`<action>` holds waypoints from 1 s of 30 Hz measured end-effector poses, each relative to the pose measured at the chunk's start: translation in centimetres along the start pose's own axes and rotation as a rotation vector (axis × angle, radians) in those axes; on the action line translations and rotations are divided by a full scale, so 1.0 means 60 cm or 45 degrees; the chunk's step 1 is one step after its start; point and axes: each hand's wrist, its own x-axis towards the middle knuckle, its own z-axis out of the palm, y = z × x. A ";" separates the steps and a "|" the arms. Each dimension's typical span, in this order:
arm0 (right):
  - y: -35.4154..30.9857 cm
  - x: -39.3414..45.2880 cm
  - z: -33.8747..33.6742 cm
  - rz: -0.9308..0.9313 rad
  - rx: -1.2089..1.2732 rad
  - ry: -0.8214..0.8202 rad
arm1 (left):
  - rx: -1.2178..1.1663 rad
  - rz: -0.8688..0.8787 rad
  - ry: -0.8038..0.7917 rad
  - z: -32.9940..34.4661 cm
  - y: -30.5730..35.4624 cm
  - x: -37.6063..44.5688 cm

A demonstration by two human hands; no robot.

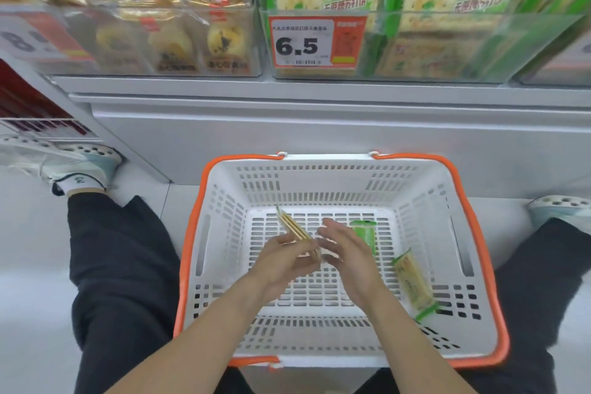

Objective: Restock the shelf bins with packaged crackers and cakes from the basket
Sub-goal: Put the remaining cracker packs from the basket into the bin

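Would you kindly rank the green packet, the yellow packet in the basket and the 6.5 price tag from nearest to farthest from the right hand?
1. Green packet, just beyond the right hand.
2. Yellow packet, to its right in the basket.
3. 6.5 price tag, up on the shelf bin.

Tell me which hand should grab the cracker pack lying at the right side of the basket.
Right, probably. The right hand is open and nearer that cracker pack on the floor of the basket. The left hand already holds a pack edge-up, so it isn't free.
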 end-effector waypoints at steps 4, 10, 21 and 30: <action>-0.035 -0.038 -0.019 -0.238 -0.019 -0.244 | -0.114 0.049 -0.051 0.034 0.032 -0.050; -0.116 -0.081 -0.021 -0.657 -0.634 -0.279 | 0.139 0.268 -0.031 0.091 0.090 -0.102; -0.346 -0.156 -0.034 -0.723 -0.018 -0.050 | 0.264 0.716 0.031 0.165 0.236 -0.198; -0.426 -0.181 -0.021 -1.634 -1.233 0.354 | 0.253 0.878 -0.139 0.212 0.337 -0.240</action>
